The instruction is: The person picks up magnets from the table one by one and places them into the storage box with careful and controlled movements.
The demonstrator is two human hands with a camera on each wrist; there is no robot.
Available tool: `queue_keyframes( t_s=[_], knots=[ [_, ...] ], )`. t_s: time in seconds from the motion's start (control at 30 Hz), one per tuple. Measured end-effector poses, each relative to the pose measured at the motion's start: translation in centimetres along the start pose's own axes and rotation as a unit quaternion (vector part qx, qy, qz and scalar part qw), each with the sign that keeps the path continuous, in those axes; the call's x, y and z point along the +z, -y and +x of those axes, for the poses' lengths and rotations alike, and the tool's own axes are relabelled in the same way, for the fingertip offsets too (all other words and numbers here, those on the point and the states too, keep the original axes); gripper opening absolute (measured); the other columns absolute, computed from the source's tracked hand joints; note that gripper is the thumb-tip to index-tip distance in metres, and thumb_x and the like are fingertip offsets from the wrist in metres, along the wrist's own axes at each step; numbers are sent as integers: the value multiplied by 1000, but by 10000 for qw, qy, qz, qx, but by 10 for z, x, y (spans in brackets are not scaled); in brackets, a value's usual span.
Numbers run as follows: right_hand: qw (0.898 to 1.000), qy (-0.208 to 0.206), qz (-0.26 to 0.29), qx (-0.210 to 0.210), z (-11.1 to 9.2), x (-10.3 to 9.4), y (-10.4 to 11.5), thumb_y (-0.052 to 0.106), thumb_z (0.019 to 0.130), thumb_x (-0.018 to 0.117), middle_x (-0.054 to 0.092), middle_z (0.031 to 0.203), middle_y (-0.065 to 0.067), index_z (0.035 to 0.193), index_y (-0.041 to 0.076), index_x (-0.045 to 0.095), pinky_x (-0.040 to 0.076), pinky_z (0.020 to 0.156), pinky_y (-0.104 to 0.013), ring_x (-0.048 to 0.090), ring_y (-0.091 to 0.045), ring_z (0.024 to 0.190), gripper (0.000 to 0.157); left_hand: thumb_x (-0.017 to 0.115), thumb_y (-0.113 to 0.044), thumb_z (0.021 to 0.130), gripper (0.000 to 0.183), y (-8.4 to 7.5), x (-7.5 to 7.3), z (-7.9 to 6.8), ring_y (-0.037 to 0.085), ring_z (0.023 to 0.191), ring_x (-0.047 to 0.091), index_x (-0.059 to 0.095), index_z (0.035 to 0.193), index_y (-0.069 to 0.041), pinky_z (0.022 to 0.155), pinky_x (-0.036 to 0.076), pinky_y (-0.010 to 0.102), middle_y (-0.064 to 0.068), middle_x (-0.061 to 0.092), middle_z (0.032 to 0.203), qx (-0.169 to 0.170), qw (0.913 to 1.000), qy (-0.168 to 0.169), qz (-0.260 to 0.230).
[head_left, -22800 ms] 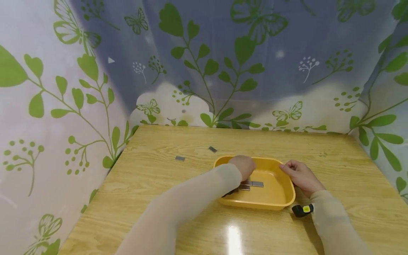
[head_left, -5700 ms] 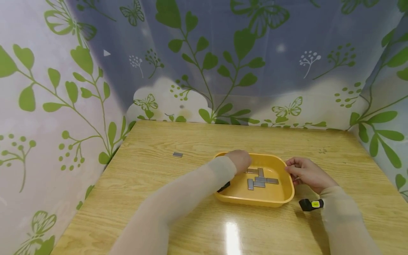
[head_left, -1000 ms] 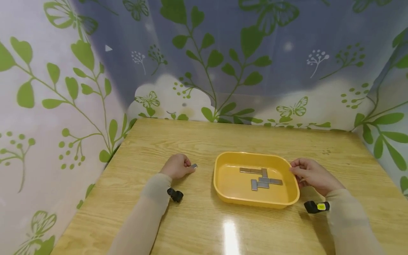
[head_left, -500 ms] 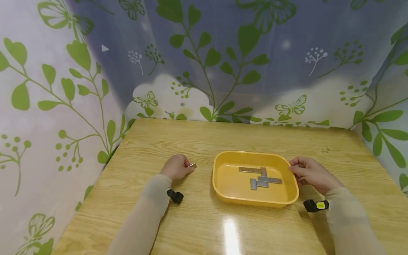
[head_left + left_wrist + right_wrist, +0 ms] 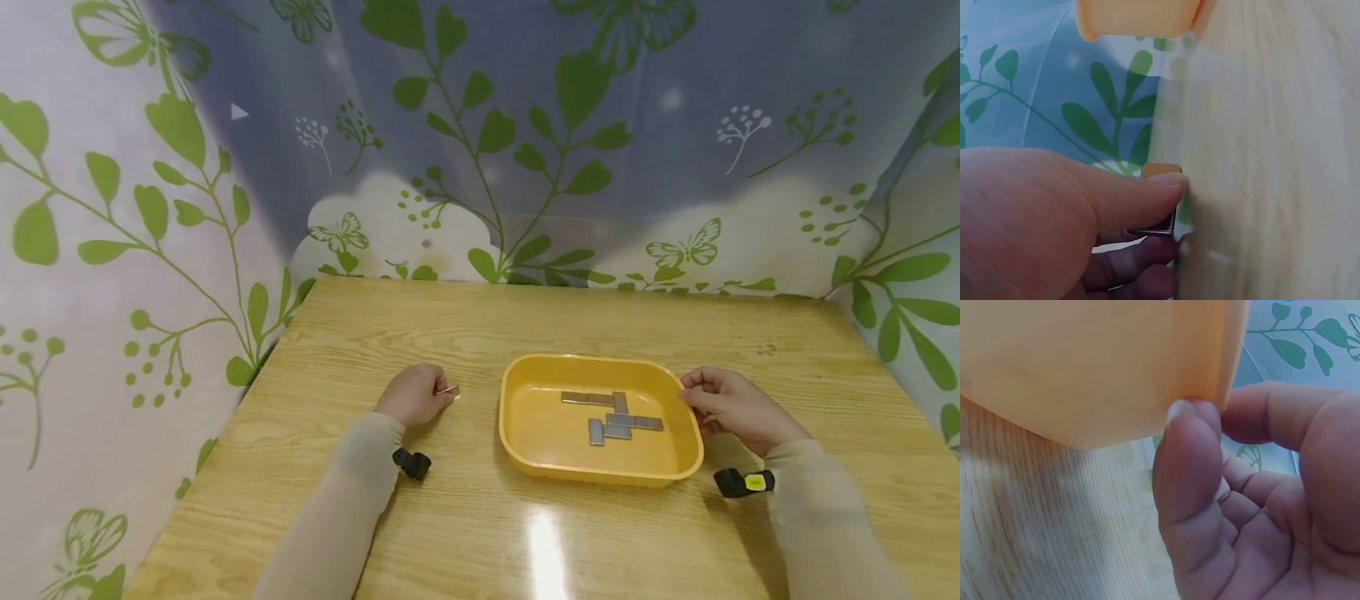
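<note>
My left hand (image 5: 411,396) pinches a small shiny metal block (image 5: 451,389) close over the table, left of a yellow plastic basin (image 5: 551,442). In the left wrist view the thumb lies across the block (image 5: 1161,169), whose far end juts past the thumb tip; the other fingers curl beneath. My right hand (image 5: 738,408) grips the basin's right rim. Up close in the right wrist view, thumb and forefinger are on either side of the basin wall (image 5: 1097,369). Several flat grey metal blocks (image 5: 619,421) lie end to side in a branching pattern on the basin floor.
The wooden table (image 5: 420,533) carries the basin right of centre. A patterned cloth (image 5: 525,167) hangs along the back and both sides. A black wrist camera (image 5: 412,463) sits on the left wrist, another camera (image 5: 742,483) on the right.
Since several seconds ago, my left hand has left the basin and picked up the lone block from the table. In the last second that block turned edge-on; the right hand kept its grip.
</note>
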State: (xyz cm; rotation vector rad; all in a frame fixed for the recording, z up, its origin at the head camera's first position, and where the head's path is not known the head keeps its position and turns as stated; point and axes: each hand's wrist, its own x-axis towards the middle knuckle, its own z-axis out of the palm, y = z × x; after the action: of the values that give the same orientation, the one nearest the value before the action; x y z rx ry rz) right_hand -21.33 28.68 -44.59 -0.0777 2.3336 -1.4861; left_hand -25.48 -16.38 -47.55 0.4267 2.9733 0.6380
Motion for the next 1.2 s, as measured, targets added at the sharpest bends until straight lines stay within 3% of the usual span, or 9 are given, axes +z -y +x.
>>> queue_keyframes(
  t_s=[0.33, 0.6, 0.9, 1.2],
  knots=[
    [10000, 12, -8, -18, -1, -1, -1, 22, 101, 50, 58, 92, -14, 122, -9, 42, 54, 64, -37, 58, -20, 74, 38, 65, -22, 93, 22, -8, -2, -2, 16, 61, 47, 55, 76, -12, 60, 39, 30, 0, 52, 68, 317, 9993, 170, -26],
    [10000, 36, 52, 19, 0, -1, 0, 22, 101, 51, 58, 92, -13, 122, -9, 43, 54, 64, -36, 58, -19, 75, 38, 65, -23, 94, 13, -7, -2, -1, 16, 72, 55, 62, 100, -12, 69, 46, 32, 1, 65, 87, 211, 9992, 335, -91],
    [10000, 54, -43, 6, 1, -1, 1, 22, 101, 51, 57, 96, -15, 122, -9, 43, 55, 66, -37, 58, -21, 77, 38, 69, -17, 90, 12, -5, -4, 0, 16, 77, 59, 63, 99, -10, 71, 49, 33, 3, 67, 90, 245, 9992, 328, 20],
    [10000, 50, -16, -18, 1, -1, 1, 21, 101, 50, 57, 94, -13, 123, -10, 42, 54, 64, -35, 57, -19, 75, 38, 70, -20, 89, 13, -8, -4, -1, 18, 81, 59, 68, 94, -8, 75, 49, 35, 3, 65, 90, 143, 9996, 257, 48]
  ],
)
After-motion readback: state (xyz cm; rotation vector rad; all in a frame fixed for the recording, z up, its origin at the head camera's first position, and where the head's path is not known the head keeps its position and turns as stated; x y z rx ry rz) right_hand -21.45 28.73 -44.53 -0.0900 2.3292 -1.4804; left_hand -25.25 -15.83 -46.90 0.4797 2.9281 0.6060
